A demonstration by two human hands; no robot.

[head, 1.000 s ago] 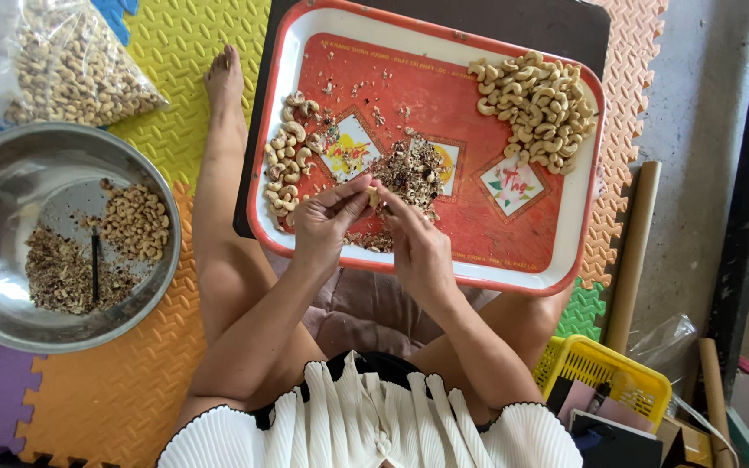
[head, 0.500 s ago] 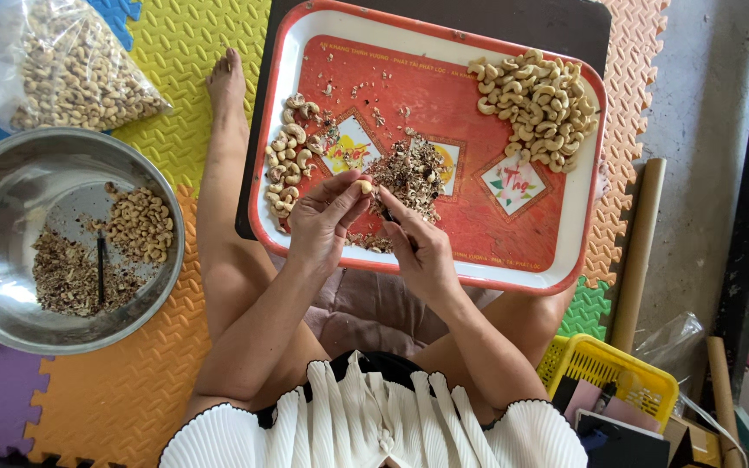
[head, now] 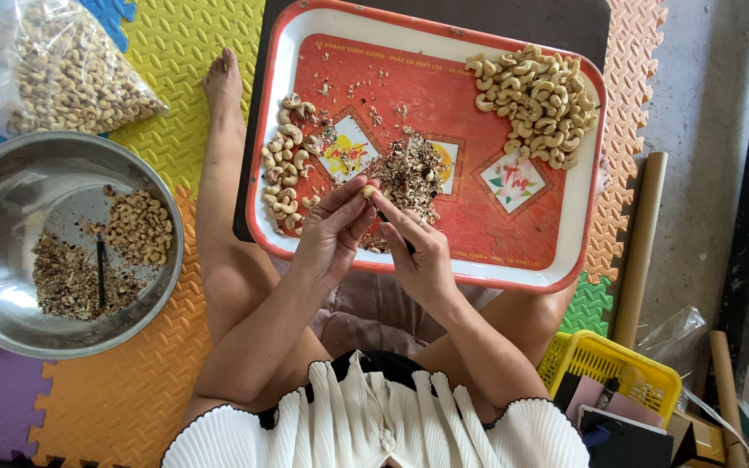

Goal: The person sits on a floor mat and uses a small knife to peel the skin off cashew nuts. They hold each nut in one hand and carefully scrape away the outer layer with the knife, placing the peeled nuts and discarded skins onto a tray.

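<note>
Cashew (head: 367,191) pinched at left hand (head: 333,232) fingertips.

Bright foam mats (head: 175,52) in yellow, orange, purple and green cover the floor. To the right lies bare grey concrete (head: 708,104), where a cardboard tube (head: 639,251) rests. Soft daylight, even throughout.

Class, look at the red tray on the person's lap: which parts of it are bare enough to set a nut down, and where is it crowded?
On the red rectangular tray, the lower right is bare, below the big cashew heap. A strip along the top edge, left of that heap, holds only crumbs. The left side is crowded with a column of cashews; the middle holds the husk pile, left hand and right hand.
</note>
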